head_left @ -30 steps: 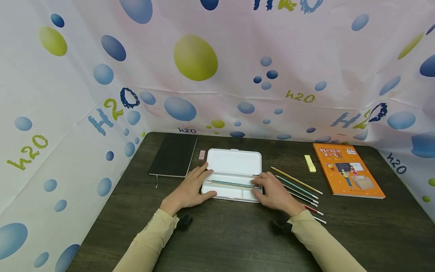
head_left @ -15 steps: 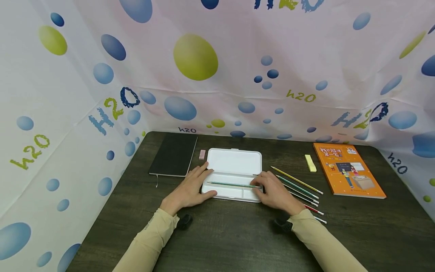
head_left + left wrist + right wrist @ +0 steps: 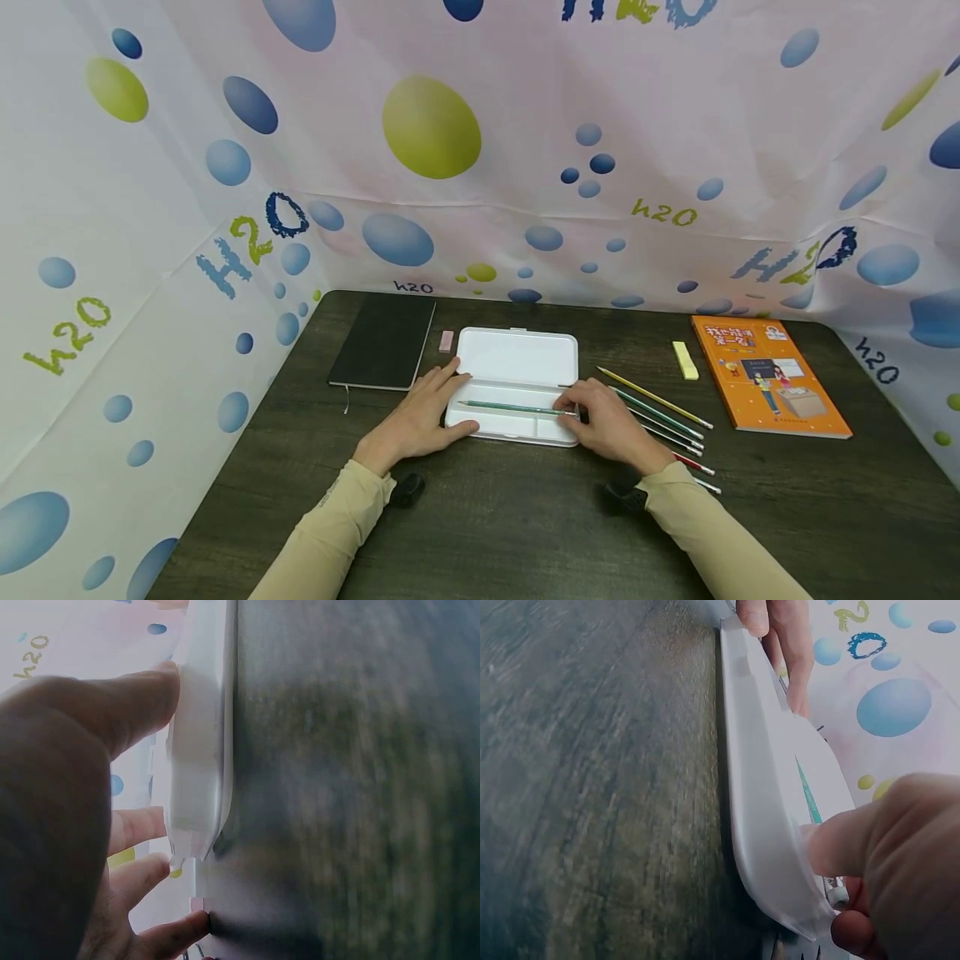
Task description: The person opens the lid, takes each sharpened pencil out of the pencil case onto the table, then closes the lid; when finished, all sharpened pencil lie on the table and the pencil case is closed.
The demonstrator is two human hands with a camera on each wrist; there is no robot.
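An open white pencil case (image 3: 517, 358) lies on the table, its lid tipped back. In its long compartment is a green pencil (image 3: 510, 407), point to the left. My right hand (image 3: 606, 421) pinches the pencil's eraser end at the case's right end. The right wrist view shows the white eraser (image 3: 837, 895) beside my thumb and fingers. My left hand (image 3: 416, 417) rests against the left end of the case, fingers spread. In the left wrist view its thumb (image 3: 146, 701) touches the case's front edge (image 3: 201, 742).
Several pencils (image 3: 656, 398) lie right of the case, partly under my right hand. A yellow eraser (image 3: 685, 361) and an orange book (image 3: 770, 375) are farther right. A black notebook (image 3: 384, 342) and a pink eraser (image 3: 446, 342) stand behind my left hand.
The pencil in the case showed as a doubled, blurred streak a second ago and is now one sharp line. My right fingertips have shifted slightly; my left hand stays put.
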